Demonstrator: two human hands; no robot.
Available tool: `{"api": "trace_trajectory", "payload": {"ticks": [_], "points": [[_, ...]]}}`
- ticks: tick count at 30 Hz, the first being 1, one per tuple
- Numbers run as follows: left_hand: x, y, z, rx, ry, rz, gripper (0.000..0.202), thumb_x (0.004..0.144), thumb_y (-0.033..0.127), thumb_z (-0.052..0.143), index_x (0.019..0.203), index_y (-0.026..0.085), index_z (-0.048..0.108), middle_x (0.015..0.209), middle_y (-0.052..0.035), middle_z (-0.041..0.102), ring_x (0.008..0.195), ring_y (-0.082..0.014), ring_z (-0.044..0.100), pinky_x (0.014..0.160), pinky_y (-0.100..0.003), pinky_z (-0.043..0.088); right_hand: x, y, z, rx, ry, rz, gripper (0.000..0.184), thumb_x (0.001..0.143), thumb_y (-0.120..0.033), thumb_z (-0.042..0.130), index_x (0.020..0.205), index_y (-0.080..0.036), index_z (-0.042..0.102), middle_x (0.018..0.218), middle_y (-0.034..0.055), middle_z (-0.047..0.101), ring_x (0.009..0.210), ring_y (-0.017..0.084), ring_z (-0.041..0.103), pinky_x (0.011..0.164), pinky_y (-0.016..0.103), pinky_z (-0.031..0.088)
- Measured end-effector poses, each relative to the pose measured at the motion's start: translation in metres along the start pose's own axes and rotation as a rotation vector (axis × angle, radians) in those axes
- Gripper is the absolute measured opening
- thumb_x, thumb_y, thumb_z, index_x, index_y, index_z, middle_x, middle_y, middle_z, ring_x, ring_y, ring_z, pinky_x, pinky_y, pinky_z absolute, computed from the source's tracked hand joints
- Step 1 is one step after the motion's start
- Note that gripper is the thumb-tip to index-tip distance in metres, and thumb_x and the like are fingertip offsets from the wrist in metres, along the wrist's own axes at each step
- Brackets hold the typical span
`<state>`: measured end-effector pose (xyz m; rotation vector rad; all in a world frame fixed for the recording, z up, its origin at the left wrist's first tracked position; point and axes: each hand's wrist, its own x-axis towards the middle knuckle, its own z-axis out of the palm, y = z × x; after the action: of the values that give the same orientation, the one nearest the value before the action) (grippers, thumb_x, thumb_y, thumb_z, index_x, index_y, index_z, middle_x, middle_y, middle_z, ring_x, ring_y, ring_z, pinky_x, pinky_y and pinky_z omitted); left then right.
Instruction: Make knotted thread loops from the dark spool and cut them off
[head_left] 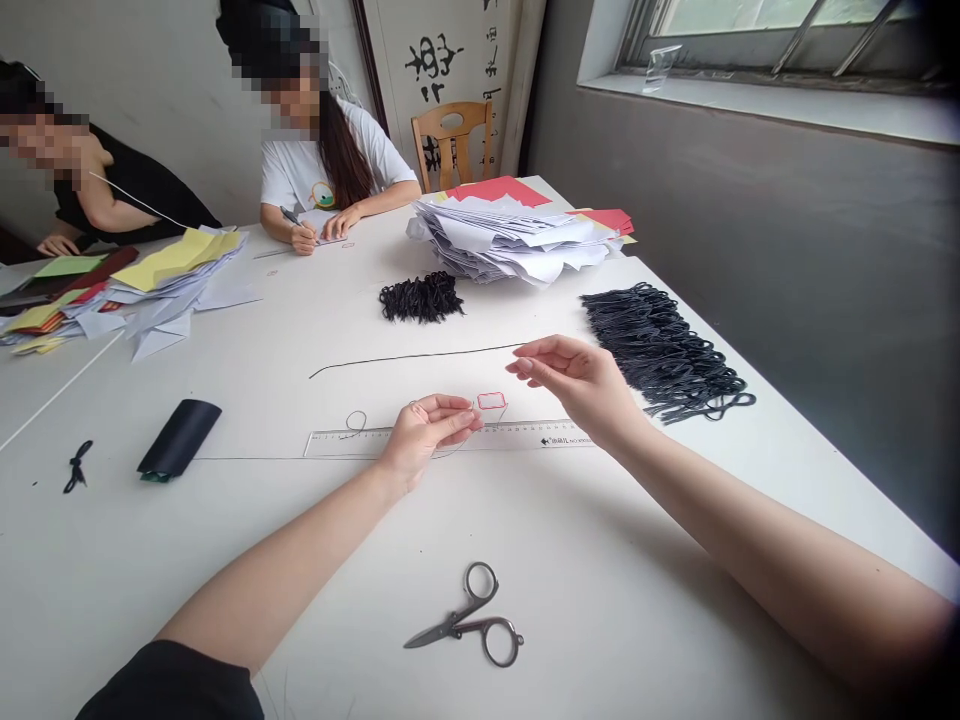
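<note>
My left hand [431,430] is closed in a pinch above a clear ruler [375,442], with a thin dark thread [457,445] at its fingertips. Loose curls of the thread lie around the ruler. To the right, my right hand [574,378] is also closed, thumb against fingers; whatever is between them is too small to make out. A black cord [412,357] stretches leftward from behind its fingers, and I cannot tell whether they grip it. Between the hands a small red outlined rectangle [491,401] shows on the table. Scissors [457,625] lie with blades slightly apart nearer me.
A black spool [180,438] and a small knotted cord [77,467] lie left. Bundles of looped black cords [660,345] and short black pieces [421,297] lie beyond my hands. Paper stacks [510,235] stand farther back. Two people sit across the table, one writing [304,238].
</note>
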<state>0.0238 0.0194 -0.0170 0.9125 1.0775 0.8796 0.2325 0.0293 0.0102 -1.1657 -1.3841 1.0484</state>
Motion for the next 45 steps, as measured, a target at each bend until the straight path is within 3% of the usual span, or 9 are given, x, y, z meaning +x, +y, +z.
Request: {"api": "trace_trajectory", "payload": {"ticks": [4, 8, 14, 18, 24, 26, 29, 34, 45], "points": [[0.0, 0.0, -0.001, 0.054, -0.03, 0.015, 0.032, 0.064, 0.031, 0.082, 0.086, 0.015, 0.066, 0.09, -0.0076, 0.074, 0.059, -0.008, 0.062, 0.054, -0.02, 0.043, -0.001, 0.008, 0.0, -0.392, -0.219, 0.01, 0.027, 0.084, -0.042, 0.058, 0.086, -0.018, 0.069, 0.092, 0.0056, 0.069, 0.067, 0.014, 0.057, 0.062, 0.03, 0.045], [0.001, 0.001, -0.002, 0.055, -0.055, 0.039, 0.03, 0.065, 0.031, 0.081, 0.082, 0.016, 0.062, 0.082, -0.0044, 0.072, 0.041, -0.0016, 0.041, 0.042, -0.019, 0.028, -0.007, 0.011, 0.012, -0.331, -0.383, 0.003, 0.028, 0.086, -0.043, 0.055, 0.091, -0.019, 0.069, 0.101, 0.0051, 0.068, 0.082, 0.016, 0.061, 0.071, 0.03, 0.046], [0.001, -0.001, -0.001, 0.078, -0.073, 0.051, 0.03, 0.066, 0.03, 0.08, 0.078, 0.018, 0.055, 0.07, 0.0008, 0.066, 0.042, -0.0024, 0.035, 0.043, -0.021, 0.022, -0.015, 0.016, 0.027, -0.184, -0.356, 0.053, 0.029, 0.084, -0.044, 0.057, 0.088, -0.017, 0.069, 0.093, 0.0055, 0.07, 0.081, 0.017, 0.063, 0.072, 0.031, 0.048], [-0.002, -0.003, 0.0, 0.185, -0.05, 0.126, 0.025, 0.07, 0.032, 0.076, 0.078, 0.019, 0.056, 0.073, -0.001, 0.066, 0.05, -0.0072, 0.042, 0.048, -0.023, 0.026, -0.017, 0.017, 0.027, -0.163, -0.319, 0.038, 0.028, 0.085, -0.044, 0.057, 0.084, -0.017, 0.067, 0.087, 0.0051, 0.069, 0.078, 0.017, 0.062, 0.071, 0.031, 0.047], [-0.017, 0.006, 0.005, 0.537, 0.026, 0.574, 0.015, 0.086, 0.032, 0.055, 0.089, 0.021, 0.066, 0.102, -0.0064, 0.064, 0.1, -0.0219, 0.055, 0.087, -0.031, 0.039, -0.022, 0.012, 0.026, -0.168, -0.245, -0.054, 0.028, 0.087, -0.044, 0.055, 0.084, -0.017, 0.063, 0.084, 0.0047, 0.066, 0.075, 0.015, 0.058, 0.067, 0.029, 0.045], [-0.019, 0.005, 0.007, 0.452, -0.115, 0.507, 0.02, 0.089, 0.034, 0.05, 0.09, 0.02, 0.064, 0.098, -0.0069, 0.063, 0.101, -0.0222, 0.055, 0.09, -0.032, 0.039, -0.024, 0.012, 0.028, -0.153, -0.248, -0.06, 0.028, 0.088, -0.043, 0.055, 0.084, -0.017, 0.062, 0.084, 0.0051, 0.066, 0.077, 0.015, 0.059, 0.068, 0.028, 0.045], [-0.018, -0.001, 0.01, 0.306, -0.235, 0.286, 0.024, 0.09, 0.038, 0.047, 0.08, 0.019, 0.057, 0.067, -0.0006, 0.054, 0.066, -0.0151, 0.051, 0.065, -0.027, 0.041, -0.027, 0.015, 0.03, -0.116, -0.236, -0.035, 0.028, 0.088, -0.043, 0.055, 0.083, -0.017, 0.062, 0.087, 0.0058, 0.066, 0.079, 0.016, 0.059, 0.069, 0.029, 0.045], [-0.016, -0.007, 0.009, 0.192, -0.138, 0.148, 0.028, 0.085, 0.044, 0.053, 0.072, 0.019, 0.051, 0.052, 0.0076, 0.023, 0.045, -0.008, 0.017, 0.045, -0.024, 0.016, -0.029, 0.019, 0.034, -0.051, -0.241, -0.01, 0.029, 0.088, -0.044, 0.056, 0.086, -0.017, 0.065, 0.09, 0.0054, 0.067, 0.084, 0.017, 0.061, 0.076, 0.03, 0.046], [-0.014, -0.008, 0.005, 0.197, -0.1, 0.175, 0.031, 0.082, 0.048, 0.057, 0.072, 0.019, 0.054, 0.049, 0.0083, 0.023, 0.043, -0.007, 0.015, 0.043, -0.024, 0.012, -0.029, 0.02, 0.035, -0.012, -0.289, 0.0, 0.028, 0.089, -0.044, 0.054, 0.088, -0.018, 0.067, 0.09, 0.0056, 0.069, 0.095, 0.019, 0.063, 0.089, 0.035, 0.048]]}}
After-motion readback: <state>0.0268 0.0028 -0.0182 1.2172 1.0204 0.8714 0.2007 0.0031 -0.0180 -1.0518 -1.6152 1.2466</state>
